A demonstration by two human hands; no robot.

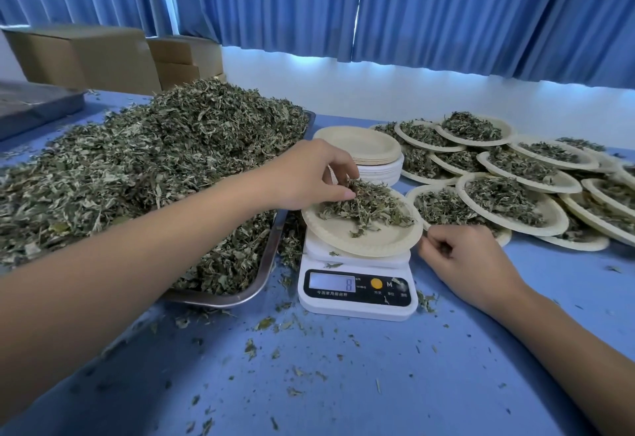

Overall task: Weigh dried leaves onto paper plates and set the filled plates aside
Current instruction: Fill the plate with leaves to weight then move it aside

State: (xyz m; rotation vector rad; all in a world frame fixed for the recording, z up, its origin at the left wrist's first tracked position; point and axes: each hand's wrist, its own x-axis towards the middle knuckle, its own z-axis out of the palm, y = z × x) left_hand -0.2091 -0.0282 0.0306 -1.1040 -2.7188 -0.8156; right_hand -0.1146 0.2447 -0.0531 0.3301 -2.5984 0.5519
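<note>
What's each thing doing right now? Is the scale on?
Scale: on, showing 8.
Plate on scale: partly filled with leaves.
Left hand: pinching leaves on that plate.
Right hand: curled beside plate, hold unclear.
Plate stack: empty.
Side plates: filled.
Tray: heaped full.

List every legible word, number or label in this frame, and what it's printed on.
"8": on the display of the kitchen scale.
"M": on the scale's front, right of the orange button.
Chinese line under the display and the tiny labels under the buttons: too small to read.
Cardboard boxes: no text visible.
</note>
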